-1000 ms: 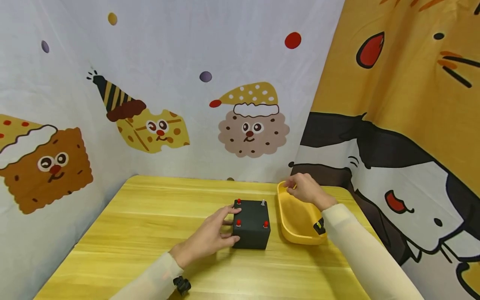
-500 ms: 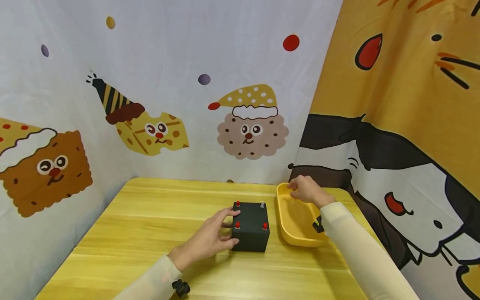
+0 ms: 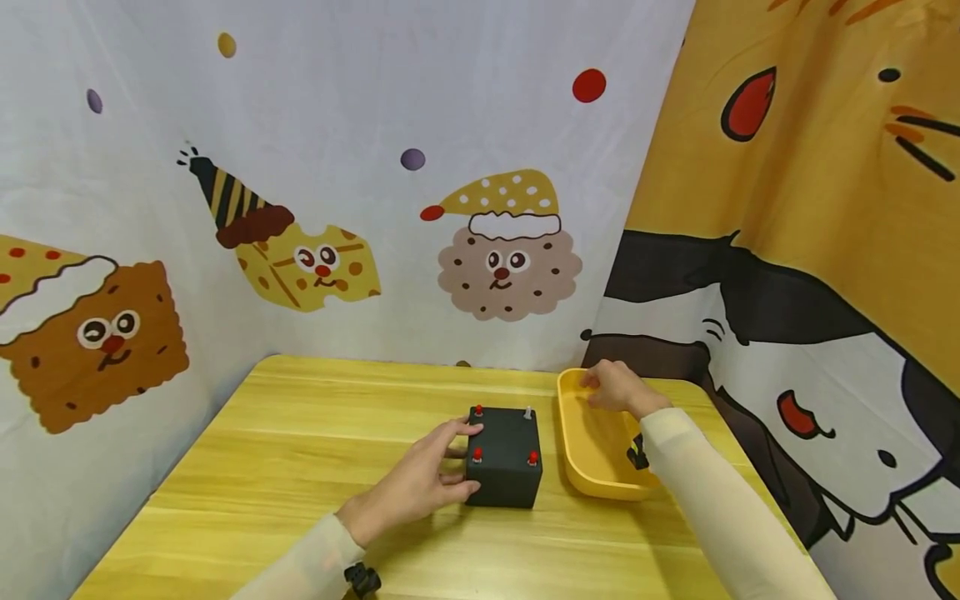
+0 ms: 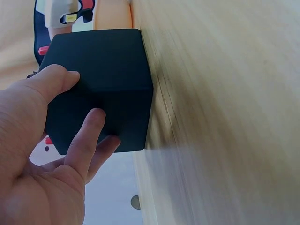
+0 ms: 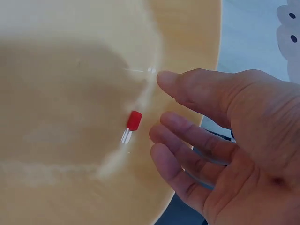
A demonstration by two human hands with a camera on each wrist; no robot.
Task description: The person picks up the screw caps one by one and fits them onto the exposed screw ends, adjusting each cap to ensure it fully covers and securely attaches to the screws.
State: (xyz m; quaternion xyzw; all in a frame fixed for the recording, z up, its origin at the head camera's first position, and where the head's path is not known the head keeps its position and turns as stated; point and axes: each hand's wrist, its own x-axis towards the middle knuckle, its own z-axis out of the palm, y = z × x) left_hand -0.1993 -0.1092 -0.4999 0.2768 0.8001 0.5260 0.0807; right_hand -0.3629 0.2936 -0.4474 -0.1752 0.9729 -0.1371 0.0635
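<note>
A black box (image 3: 504,457) stands on the table, with three red-tipped toggle levers and a bare silver lever (image 3: 528,413) at its far right corner. My left hand (image 3: 420,475) holds the box from its left side, the thumb low near the front edge and a finger over the top. In the left wrist view the fingertips (image 4: 96,115) rest against a dark face. My right hand (image 3: 618,390) reaches into the yellow tray (image 3: 581,479), thumb and fingers apart. Just beyond its fingertips lies a small red cap (image 5: 134,121) on the tray floor.
The wooden table (image 3: 300,433) ends at a printed white curtain (image 3: 337,167) behind and an orange curtain (image 3: 810,167) at the right. The tray's raised rim runs close to the box's right side.
My right hand has dipped lower into the tray, its fingers moving down inside the far rim. My left hand and the box stay where they were.
</note>
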